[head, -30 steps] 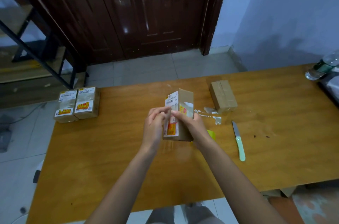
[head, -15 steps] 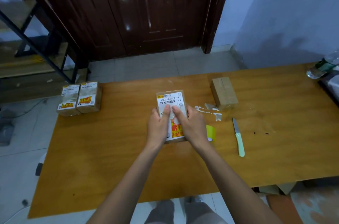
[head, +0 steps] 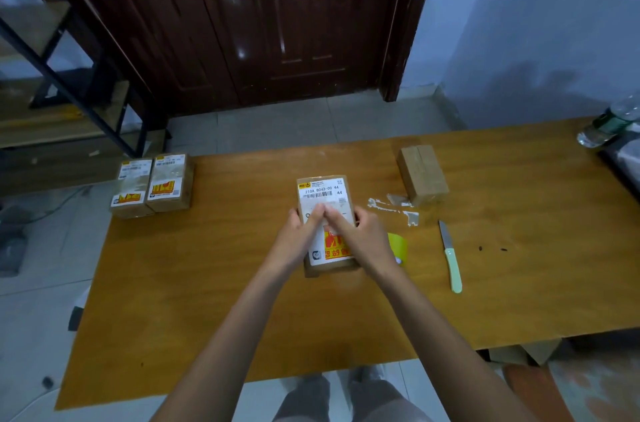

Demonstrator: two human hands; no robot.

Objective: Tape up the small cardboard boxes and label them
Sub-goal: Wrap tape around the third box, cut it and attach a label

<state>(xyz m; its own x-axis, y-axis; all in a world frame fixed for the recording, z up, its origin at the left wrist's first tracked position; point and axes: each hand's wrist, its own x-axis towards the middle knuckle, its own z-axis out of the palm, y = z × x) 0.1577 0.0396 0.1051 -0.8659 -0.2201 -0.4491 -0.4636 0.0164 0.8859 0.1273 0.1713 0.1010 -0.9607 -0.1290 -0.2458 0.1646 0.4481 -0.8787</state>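
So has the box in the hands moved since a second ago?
Yes. The box was held upright then; now it lies flat, label up, on the table, left of the knife.

- A room in a home, used for packing parcels.
- Dark panelled wooden door (head: 277, 16), tiled floor (head: 277, 124), blue wall (head: 536, 23).
- Labelled cardboard boxes (head: 152, 184) on a wooden bench (head: 207, 283).

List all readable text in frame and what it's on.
"210A B043-00 44" and "44": white label on the middle box under both hands.
That label's small print, barcode and red and yellow block: unreadable.
Labels on the two left boxes: too blurred.
Right box, bottle: nothing readable.
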